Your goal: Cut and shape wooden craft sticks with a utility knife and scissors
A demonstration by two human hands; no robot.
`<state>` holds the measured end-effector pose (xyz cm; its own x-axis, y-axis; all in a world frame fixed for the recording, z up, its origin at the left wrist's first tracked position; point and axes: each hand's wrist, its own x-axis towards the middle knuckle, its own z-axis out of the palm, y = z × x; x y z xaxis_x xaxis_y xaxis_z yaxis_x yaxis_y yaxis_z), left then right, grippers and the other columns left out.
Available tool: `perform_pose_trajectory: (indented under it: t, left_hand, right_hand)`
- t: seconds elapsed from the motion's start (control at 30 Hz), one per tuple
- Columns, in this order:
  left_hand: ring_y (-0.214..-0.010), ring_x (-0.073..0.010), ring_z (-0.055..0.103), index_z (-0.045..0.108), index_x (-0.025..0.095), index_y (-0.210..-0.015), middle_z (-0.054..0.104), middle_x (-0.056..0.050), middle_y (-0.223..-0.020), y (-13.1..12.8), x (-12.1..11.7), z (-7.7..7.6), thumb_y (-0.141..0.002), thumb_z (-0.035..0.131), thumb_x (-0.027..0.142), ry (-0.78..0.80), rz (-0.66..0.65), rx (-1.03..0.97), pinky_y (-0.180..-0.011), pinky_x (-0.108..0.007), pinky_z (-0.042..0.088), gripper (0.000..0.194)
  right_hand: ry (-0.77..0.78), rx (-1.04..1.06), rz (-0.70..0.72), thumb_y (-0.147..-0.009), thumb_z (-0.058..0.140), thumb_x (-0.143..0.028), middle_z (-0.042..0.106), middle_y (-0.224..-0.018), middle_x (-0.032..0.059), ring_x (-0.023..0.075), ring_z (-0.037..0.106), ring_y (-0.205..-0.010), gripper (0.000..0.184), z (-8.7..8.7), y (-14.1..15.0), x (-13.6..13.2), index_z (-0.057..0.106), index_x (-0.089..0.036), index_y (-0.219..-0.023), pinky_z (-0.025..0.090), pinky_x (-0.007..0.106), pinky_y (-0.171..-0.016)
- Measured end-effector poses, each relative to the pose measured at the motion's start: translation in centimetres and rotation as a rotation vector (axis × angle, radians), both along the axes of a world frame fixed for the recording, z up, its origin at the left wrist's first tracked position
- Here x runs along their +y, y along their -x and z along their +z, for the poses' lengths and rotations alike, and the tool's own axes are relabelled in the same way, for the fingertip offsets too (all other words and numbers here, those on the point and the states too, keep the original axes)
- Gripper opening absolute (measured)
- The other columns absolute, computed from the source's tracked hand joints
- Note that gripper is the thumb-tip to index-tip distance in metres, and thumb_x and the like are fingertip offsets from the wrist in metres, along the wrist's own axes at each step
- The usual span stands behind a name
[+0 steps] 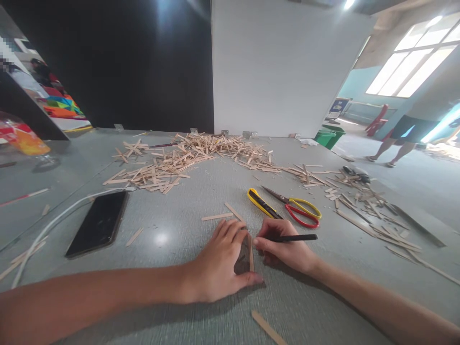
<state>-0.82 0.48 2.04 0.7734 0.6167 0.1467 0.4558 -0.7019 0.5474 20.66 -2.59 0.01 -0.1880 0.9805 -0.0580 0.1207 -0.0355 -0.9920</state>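
My left hand (224, 258) rests on the table with its fingers at the far end and its thumb at the near end of an upright-lying wooden craft stick (251, 254), holding it down. A dark patch shows between thumb and fingers; I cannot tell if it is shadow or an object. My right hand (287, 247) is closed around a black pen (296, 237), its fingertips close to the stick's right side. The pen's tip is hidden. Just beyond the right hand lie a yellow and black box cutter (264, 203) and scissors (293, 206) with red and yellow handles.
A heap of wooden sticks (201, 151) spreads along the back, with more scraps (373, 211) at the right. A phone (98, 223) with a white cable (53, 223) lies left. A bottle (25, 136) stands far left. A loose stick (268, 327) lies in front. A person's legs (398, 143) show beyond the table.
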Motion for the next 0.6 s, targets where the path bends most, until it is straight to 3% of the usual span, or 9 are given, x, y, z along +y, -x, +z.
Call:
perform_pose_trajectory:
  t: [0.1,0.2,0.4,0.6]
  left_hand:
    - [-0.133,-0.0396,0.050,0.057,0.016,-0.127,0.057,-0.018,-0.138,0.0,0.7,0.0,-0.069,0.090,0.060,0.067,-0.021,-0.057,-0.114,-0.062,0.042,0.080]
    - [-0.134,-0.0385,0.051,0.059,0.019,-0.125,0.058,-0.015,-0.139,-0.1,1.3,-0.4,-0.060,0.098,0.051,0.075,-0.025,-0.080,-0.118,-0.062,0.038,0.082]
    - [-0.140,-0.0380,0.047,0.061,0.019,-0.124,0.056,-0.015,-0.143,-0.2,1.2,-0.9,-0.066,0.095,0.054,0.053,-0.018,-0.069,-0.125,-0.063,0.027,0.076]
    - [-0.140,-0.0385,0.047,0.063,0.019,-0.121,0.057,-0.016,-0.142,-0.1,1.1,-1.0,-0.067,0.094,0.055,0.035,-0.030,-0.093,-0.121,-0.061,0.035,0.072]
  right_hand:
    - [0.002,-0.024,0.034,-0.093,0.071,-0.055,0.059,-0.056,-0.0047,0.0102,0.055,-0.043,0.041,0.1,0.0,0.0,0.055,-0.021,-0.077,0.042,0.020,-0.039]
    - [0.001,-0.060,0.055,-0.093,0.071,-0.053,0.060,-0.057,-0.0044,0.0101,0.056,-0.044,0.039,0.2,0.0,0.0,0.055,-0.021,-0.077,0.041,0.020,-0.040]
    - [-0.023,-0.160,0.044,-0.098,0.064,-0.048,0.065,-0.061,-0.0019,0.0084,0.056,-0.040,0.041,0.3,0.3,-0.1,0.050,-0.021,-0.070,0.037,0.018,-0.037]
    - [-0.005,-0.179,0.029,-0.101,0.060,-0.043,0.064,-0.059,-0.0021,0.0079,0.057,-0.039,0.040,0.2,0.6,-0.2,0.050,-0.021,-0.069,0.037,0.017,-0.037]
